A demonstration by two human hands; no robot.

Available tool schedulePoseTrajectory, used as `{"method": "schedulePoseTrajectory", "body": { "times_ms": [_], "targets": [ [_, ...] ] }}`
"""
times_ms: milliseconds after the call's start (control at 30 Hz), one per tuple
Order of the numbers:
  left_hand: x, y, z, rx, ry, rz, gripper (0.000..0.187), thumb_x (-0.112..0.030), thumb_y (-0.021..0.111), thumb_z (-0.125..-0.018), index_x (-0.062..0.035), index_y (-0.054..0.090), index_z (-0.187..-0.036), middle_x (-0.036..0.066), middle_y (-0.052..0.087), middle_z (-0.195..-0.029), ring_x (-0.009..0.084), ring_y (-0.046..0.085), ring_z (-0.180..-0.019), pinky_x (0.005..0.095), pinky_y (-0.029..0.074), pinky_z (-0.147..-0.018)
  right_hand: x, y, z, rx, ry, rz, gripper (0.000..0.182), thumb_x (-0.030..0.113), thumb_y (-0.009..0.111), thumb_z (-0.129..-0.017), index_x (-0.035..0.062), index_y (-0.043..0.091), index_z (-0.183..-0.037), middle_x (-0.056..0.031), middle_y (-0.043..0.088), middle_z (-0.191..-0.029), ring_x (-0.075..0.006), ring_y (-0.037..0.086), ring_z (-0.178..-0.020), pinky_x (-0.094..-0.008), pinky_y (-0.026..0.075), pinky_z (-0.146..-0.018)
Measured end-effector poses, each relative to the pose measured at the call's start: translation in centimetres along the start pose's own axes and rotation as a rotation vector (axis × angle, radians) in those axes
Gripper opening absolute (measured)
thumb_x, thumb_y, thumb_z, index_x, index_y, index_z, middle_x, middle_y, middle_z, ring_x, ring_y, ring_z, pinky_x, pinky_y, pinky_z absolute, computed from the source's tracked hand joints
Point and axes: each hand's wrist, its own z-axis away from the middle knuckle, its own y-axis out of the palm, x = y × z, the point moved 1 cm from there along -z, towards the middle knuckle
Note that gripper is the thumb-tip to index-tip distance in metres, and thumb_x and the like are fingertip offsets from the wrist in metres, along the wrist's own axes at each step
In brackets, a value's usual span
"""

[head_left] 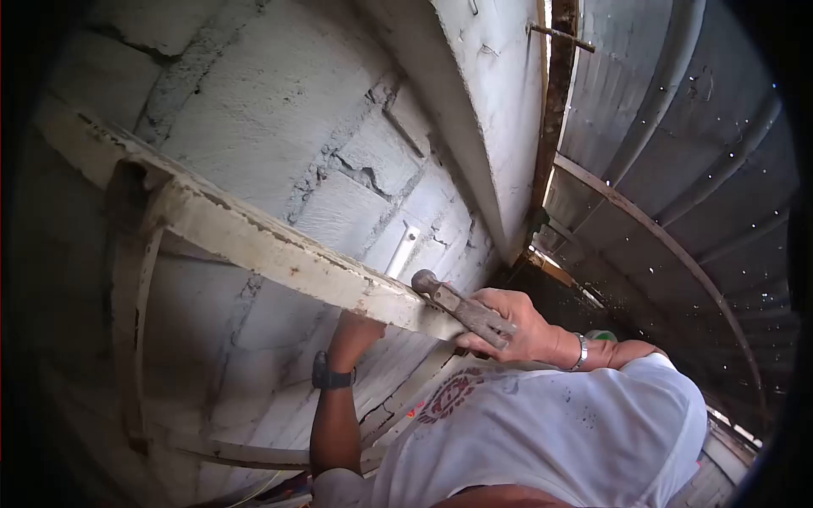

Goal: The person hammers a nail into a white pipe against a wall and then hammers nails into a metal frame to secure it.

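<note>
A worn claw hammer lies across the end of a rusty cream-painted metal bar. My right hand, with a metal band at its wrist, is closed around the hammer; the handle is hidden. The round striking face points up and left, while the claw lies against my hand. Lower down, my left hand reaches behind the same bar, a dark watch on its wrist. The bar hides its fingers, so I cannot see what they hold.
A rough block wall rises behind the bar, with a small white strip against it. Another upright metal piece joins the bar at left. Corrugated metal sheets with pinholes stand at right, and a rusty rod sticks out above.
</note>
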Motion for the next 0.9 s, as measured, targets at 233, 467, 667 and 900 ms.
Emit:
{"method": "schedulePoseTrajectory", "body": {
  "times_ms": [233,467,667,900],
  "targets": [
    [-6.0,-3.4,10.4,-0.254,-0.443,0.024,0.038,-0.035,0.064,-0.083,-0.0001,0.050,-0.077,0.021,0.059,-0.068,0.0411,0.058,-0.062,0.0445,0.043,-0.054,1.6,0.9,0.1,-0.181,0.164,0.000,0.032,0.023,0.075,-0.073,-0.0007,0.054,-0.075,-0.0163,0.054,-0.060,-0.0236,0.056,-0.052,-0.0323,0.045,-0.051],
    [-6.5,1.1,21.2,-0.936,-0.812,-0.028,0.027,-0.024,0.068,-0.082,-0.0018,0.053,-0.077,0.015,0.057,-0.061,0.0327,0.055,-0.055,0.0414,0.042,-0.054,1.0,1.6,0.2,-0.243,0.077,0.029,0.034,0.024,0.072,-0.076,0.0007,0.049,-0.070,-0.0146,0.049,-0.055,-0.0213,0.052,-0.047,-0.0330,0.043,-0.049],
    [-4.2,6.0,22.1,-1.276,-0.508,-0.354,0.021,-0.013,0.070,-0.082,0.0031,0.057,-0.084,0.013,0.059,-0.069,0.0280,0.055,-0.060,0.0385,0.043,-0.056,1.3,1.7,-0.1,-0.264,0.054,-0.064,0.034,0.025,0.070,-0.079,0.0009,0.047,-0.071,-0.0068,0.049,-0.055,-0.0113,0.047,-0.052,-0.0290,0.042,-0.049],
    [-3.9,4.9,22.2,-1.251,-0.577,0.059,0.026,-0.021,0.066,-0.086,0.0005,0.053,-0.080,0.013,0.056,-0.064,0.0259,0.052,-0.056,0.0368,0.043,-0.055,3.6,1.5,-0.7,-0.214,-0.011,-0.006,0.045,0.023,0.061,-0.085,-0.0019,0.050,-0.121,-0.0052,0.055,-0.075,-0.0105,0.048,-0.068,-0.0271,0.044,-0.062]
  ]
}}
